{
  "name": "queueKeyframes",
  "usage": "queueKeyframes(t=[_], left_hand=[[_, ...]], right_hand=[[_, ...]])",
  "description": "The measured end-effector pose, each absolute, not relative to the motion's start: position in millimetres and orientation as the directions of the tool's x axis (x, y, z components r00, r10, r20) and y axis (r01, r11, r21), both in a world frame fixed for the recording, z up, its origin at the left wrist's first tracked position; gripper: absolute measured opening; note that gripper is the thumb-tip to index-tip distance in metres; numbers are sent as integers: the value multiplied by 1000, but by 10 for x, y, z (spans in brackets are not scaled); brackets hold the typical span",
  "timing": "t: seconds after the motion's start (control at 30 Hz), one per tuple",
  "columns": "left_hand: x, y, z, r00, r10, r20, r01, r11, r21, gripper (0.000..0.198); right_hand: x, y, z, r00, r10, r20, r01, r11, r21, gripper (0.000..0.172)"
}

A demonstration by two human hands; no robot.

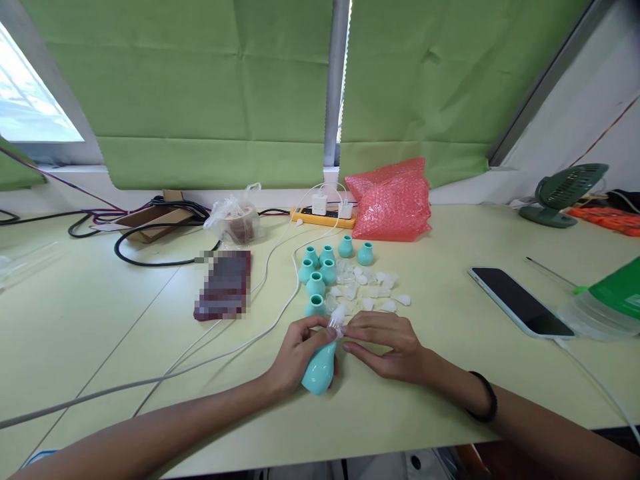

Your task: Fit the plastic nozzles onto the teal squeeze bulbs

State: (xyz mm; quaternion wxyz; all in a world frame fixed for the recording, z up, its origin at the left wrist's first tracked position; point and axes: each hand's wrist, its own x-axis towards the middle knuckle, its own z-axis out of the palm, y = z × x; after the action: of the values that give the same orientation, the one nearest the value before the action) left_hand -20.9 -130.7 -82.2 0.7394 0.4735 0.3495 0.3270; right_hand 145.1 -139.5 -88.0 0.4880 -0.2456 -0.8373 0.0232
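The pale yellow counter (150, 373) spreads beneath both hands. Beyond them lies a red bubble-wrap pouch (393, 207); out past the right hand rests a smartphone (520, 301). The left hand (295, 351) is wrapped around a tilted, glossy turquoise bulb-shaped vessel (319, 371); the right hand (387, 343), thumb and fingers narrowly parted, is at its upper end, though I cannot tell whether they touch it. Ahead of the left hand stand eight little turquoise vases (315, 287). White and translucent plastic pieces (379, 291) lie scattered ahead of the right.
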Motion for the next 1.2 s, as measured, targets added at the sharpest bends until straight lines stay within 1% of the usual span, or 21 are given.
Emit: queueKeyframes(t=[0.1, 0.23, 0.3, 0.47, 0.57, 0.63, 0.67, 0.7, 0.73, 0.8, 0.83, 0.87, 0.9, 0.93, 1.0, 1.07, 1.1, 1.13, 1.2], left_hand=[[-206, -1307, -834, 534, 819, -210, -158, 340, 927, 23], [-203, -1316, -841, 513, 831, -216, -156, 338, 928, 24], [-200, -1321, -841, 505, 836, -215, -146, 328, 933, 24], [-193, -1337, -838, 496, 848, -184, -113, 273, 955, 27], [-197, -1345, -839, 504, 847, -169, -120, 263, 957, 27], [-201, -1343, -841, 508, 844, -170, -124, 267, 956, 27], [-204, -1340, -842, 507, 845, -171, -125, 269, 955, 26], [-205, -1336, -844, 500, 848, -174, -129, 272, 954, 26], [-207, -1331, -845, 487, 855, -178, -134, 275, 952, 25], [-207, -1324, -846, 455, 870, -190, -138, 279, 950, 24], [-206, -1324, -846, 445, 874, -193, -135, 279, 951, 24], [-206, -1326, -845, 447, 874, -193, -128, 276, 953, 25], [-206, -1329, -843, 457, 870, -186, -115, 265, 957, 25], [-206, -1334, -840, 471, 865, -174, -100, 249, 963, 26], [-208, -1343, -833, 486, 862, -143, -71, 202, 977, 28], [-211, -1344, -827, 470, 875, -113, -38, 148, 988, 29], [-213, -1342, -826, 458, 884, -98, -19, 120, 993, 29], [-214, -1338, -828, 446, 891, -82, 3, 90, 996, 28], [-219, -1329, -840, 426, 903, -44, 52, 24, 998, 25]], right_hand=[[1484, -1360, -919, -442, 388, 809, 387, 896, -218, 15], [1528, -1342, -935, -542, 325, 775, 445, 893, -64, 13], [1534, -1355, -917, -577, 322, 751, 467, 884, -20, 12], [1505, -1393, -887, -598, 349, 721, 513, 858, 10, 9], [1479, -1393, -915, -590, 367, 719, 530, 848, 2, 10], [1461, -1404, -925, -565, 407, 718, 539, 841, -53, 9], [1452, -1418, -919, -533, 441, 722, 539, 835, -112, 8], [1445, -1437, -904, -488, 493, 720, 531, 822, -204, 8], [1439, -1459, -882, -436, 562, 703, 511, 797, -321, 7], [1440, -1497, -824, -345, 710, 614, 442, 700, -561, 6], [1449, -1502, -797, -309, 764, 567, 416, 644, -642, 5], [1463, -1492, -777, -271, 800, 536, 411, 600, -687, 3], [1484, -1465, -769, -229, 818, 528, 433, 571, -697, 2], [1510, -1421, -774, -188, 817, 545, 481, 560, -675, 2], [1572, -1299, -822, -139, 794, 592, 622, 535, -572, 3], [1634, -1170, -902, -148, 784, 602, 751, 485, -447, 6], [1659, -1117, -942, -152, 796, 587, 794, 451, -407, 7], [1677, -1076, -976, -152, 811, 564, 824, 419, -381, 8], [1690, -1040, -1010, -144, 844, 517, 846, 376, -377, 9]])
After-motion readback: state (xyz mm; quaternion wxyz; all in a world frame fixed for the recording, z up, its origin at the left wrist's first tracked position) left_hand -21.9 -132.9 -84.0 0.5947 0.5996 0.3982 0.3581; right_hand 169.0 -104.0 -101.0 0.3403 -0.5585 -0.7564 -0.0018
